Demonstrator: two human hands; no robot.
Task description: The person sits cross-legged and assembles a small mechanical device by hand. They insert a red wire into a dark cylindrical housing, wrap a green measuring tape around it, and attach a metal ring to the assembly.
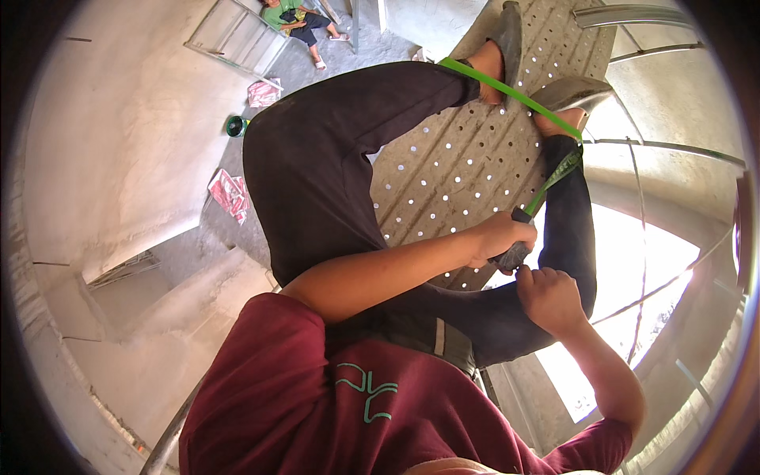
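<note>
My left hand (500,241) reaches across my lap and is closed around a black handle-like object (513,255). A narrow, twisted green length (556,180) runs from its upper end to beside my right ankle. There it meets a flat, straight green strip (513,93), which slants up and left past my other ankle. Just below the black object, my right hand (552,299) is closed, fingers curled and thumb side toward the object's lower end. Whatever it may hold is hidden.
Under my shoes lies a perforated metal platform (443,170). Bare metal rods (661,144) and a bright opening (613,237) are at the right. Far below, a person (294,17) sits by a metal frame (229,36). Red-and-white sacks (229,195) and a dark bucket (236,126) lie on the floor.
</note>
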